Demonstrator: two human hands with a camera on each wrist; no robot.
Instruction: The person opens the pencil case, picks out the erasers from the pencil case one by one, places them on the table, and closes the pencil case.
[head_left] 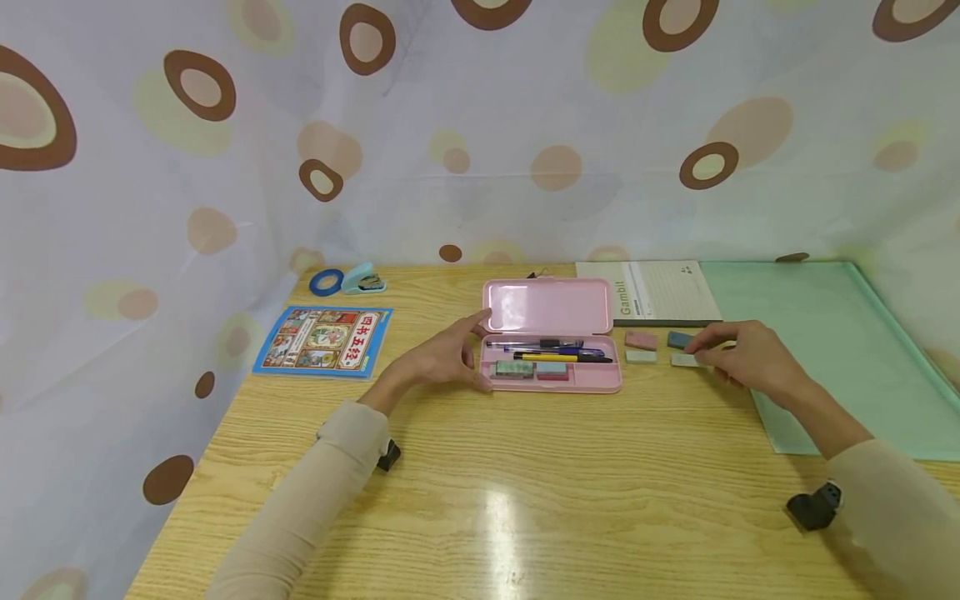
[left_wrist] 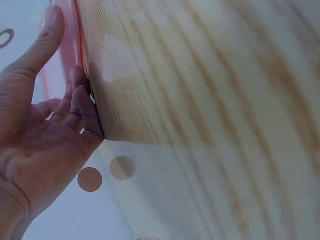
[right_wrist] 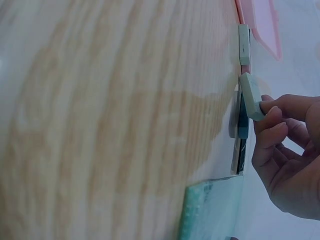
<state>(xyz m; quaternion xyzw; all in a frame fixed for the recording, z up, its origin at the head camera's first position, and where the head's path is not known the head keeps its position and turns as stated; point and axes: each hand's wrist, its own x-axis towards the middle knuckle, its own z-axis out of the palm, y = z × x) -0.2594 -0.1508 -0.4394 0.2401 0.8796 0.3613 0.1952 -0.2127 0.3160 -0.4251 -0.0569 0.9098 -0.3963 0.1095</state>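
An open pink pencil case (head_left: 598,377) lies on the table with its lid (head_left: 551,307) tipped back. Inside are several pens, among them a yellow pen (head_left: 558,357), plus a green patterned eraser (head_left: 514,369) and a blue-and-pink eraser (head_left: 552,370). My left hand (head_left: 442,357) rests at the case's left end, thumb by the front corner, a finger at the lid's edge. My right hand (head_left: 742,357) pinches a pale eraser (right_wrist: 252,97), seen tilted in the right wrist view. Nearby lie a blue eraser (head_left: 679,340), a pink eraser (head_left: 641,340) and a whitish eraser (head_left: 641,357).
Behind the loose erasers lies a notebook (head_left: 660,287). A translucent green folder (head_left: 832,350) covers the table's right side. Toward the left are a blue booklet (head_left: 322,342), a blue tape roll (head_left: 326,282) and a light-blue stapler-like tool (head_left: 363,279). A patterned curtain (head_left: 480,208) borders the back.
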